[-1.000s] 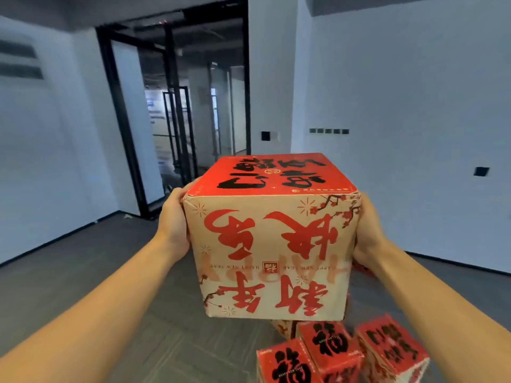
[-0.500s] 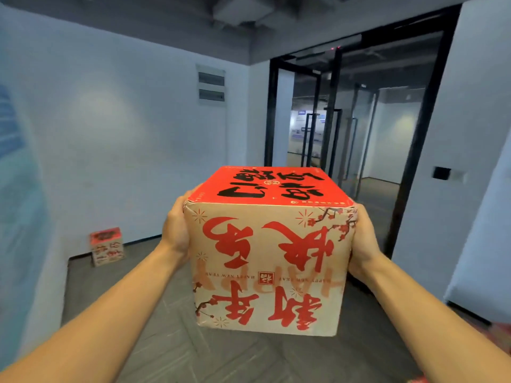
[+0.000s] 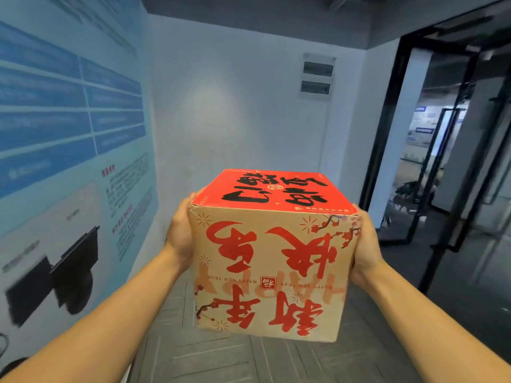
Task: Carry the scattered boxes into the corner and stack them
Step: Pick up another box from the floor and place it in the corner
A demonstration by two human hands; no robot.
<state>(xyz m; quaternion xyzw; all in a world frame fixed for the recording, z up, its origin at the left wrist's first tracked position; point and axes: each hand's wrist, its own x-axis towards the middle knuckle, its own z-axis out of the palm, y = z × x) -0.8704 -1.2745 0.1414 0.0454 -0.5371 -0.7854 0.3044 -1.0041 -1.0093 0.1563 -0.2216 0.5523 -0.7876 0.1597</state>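
A cube-shaped cardboard box (image 3: pixel 271 266) with a red top, black characters and red characters on its tan front hangs in mid-air in front of me. My left hand (image 3: pixel 179 230) presses flat against its left side, thumb near the top edge. My right hand (image 3: pixel 365 250) presses against its right side. The fingers of both hands are hidden behind the box. No other box shows in this view.
A blue-and-white wall poster (image 3: pixel 69 134) runs along the left wall and meets a white wall at a corner (image 3: pixel 150 161) ahead. A grey wall panel (image 3: pixel 316 76) is mounted high up. Black-framed glass doors (image 3: pixel 442 175) stand at the right. Grey patterned floor (image 3: pixel 221 355) lies below.
My view has swung left: the boxes on the floor and the small box by the wall have left the frame, and the poster wall has come in. Both hands still carry the box.
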